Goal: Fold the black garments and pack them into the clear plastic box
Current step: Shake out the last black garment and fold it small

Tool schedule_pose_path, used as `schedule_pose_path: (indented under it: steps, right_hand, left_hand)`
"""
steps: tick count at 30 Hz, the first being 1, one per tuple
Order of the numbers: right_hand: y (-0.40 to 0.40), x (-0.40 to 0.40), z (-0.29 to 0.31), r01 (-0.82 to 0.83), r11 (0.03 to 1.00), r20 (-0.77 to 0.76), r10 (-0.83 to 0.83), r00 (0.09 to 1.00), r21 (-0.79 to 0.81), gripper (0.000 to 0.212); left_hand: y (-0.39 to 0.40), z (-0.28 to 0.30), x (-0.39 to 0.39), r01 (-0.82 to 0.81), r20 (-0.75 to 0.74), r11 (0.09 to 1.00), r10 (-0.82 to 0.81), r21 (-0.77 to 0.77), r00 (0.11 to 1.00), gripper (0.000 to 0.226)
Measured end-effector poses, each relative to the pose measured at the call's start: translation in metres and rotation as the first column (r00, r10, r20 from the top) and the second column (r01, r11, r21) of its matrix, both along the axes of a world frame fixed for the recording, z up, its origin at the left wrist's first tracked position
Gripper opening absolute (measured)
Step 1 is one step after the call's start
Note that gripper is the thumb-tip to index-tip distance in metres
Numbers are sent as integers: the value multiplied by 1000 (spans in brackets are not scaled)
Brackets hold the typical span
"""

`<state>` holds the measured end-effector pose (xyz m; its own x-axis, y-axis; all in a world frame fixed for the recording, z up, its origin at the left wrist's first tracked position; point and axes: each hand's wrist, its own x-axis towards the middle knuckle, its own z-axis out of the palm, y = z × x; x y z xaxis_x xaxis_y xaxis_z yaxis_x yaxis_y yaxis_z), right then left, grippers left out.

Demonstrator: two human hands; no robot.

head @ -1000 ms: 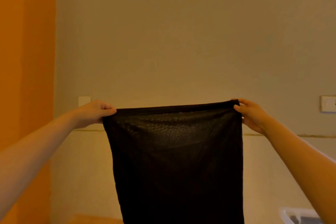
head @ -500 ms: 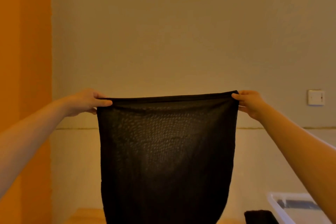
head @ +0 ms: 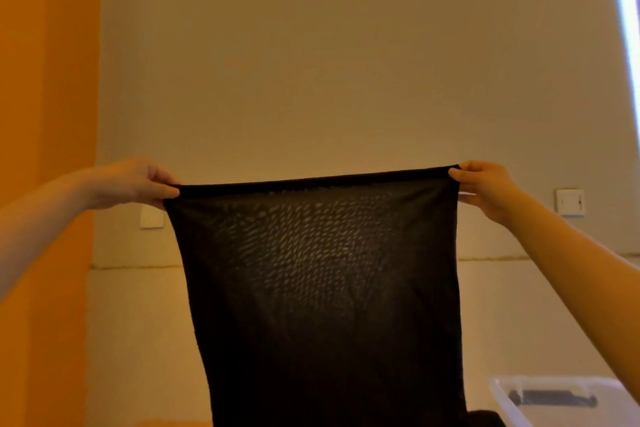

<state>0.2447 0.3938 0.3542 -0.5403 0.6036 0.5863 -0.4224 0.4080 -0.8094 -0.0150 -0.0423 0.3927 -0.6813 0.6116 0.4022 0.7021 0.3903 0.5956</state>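
A clear box [head: 568, 402] is seen at the lower right corner, cut off by the frame edge; a dark strip shows through its wall, and what that strip is cannot be told. Just left of the box, a second dark heap [head: 485, 419] is glimpsed at the bottom edge, partly hidden behind the hanging cloth.

The garment [head: 322, 288] is held up in the air in front of a plain wall [head: 311, 62], well above the box. Its top edge is stretched nearly straight between the two hands, and its sides hang free, with bare wall to either side. An orange panel [head: 45, 114] borders the left, and a bright strip [head: 627, 10] runs down the upper right. Two switch plates are fixed to the wall, one [head: 151, 217] below the left hand and one [head: 569, 202] beyond the right.

The top left corner is pinched by the left hand [head: 135, 182] between thumb and curled fingers; the top right corner is pinched likewise by the right hand [head: 485, 189].

The garment is black and thin, with a mesh-like weave through which light passes in its upper middle. Its lower end runs out of frame.
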Motion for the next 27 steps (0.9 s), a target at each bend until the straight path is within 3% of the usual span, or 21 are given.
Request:
schedule_pose_path:
  steps: [5,10,14,18,22,27]
  right_hand:
    - [6,-20,4,46,999,-2,-46,999,17,18]
    - [30,-67,-22,55,998,164,-55,985,4,13]
    - [50,-111,-49,111,993,272,-93,958,-51,11]
    - [54,-137,-46,177,975,141,-157,977,-137,18]
    - [52,-127,-25,193,975,-2,-194,981,-107,19]
    - [40,-100,-7,177,982,-68,-182,981,-69,19]
  left_hand:
    - [8,16,-18,-70,-44,987,77,144,996,14]
    - [39,-27,-72,-108,57,994,107,21,993,12]
    - [69,-69,-111,-163,53,986,164,-31,985,16]
    - [98,-70,-125,-193,26,964,191,181,981,18]
    - [106,-46,-113,-183,15,880,196,439,980,12]
    - [97,-37,-91,-142,-14,817,181,558,983,13]
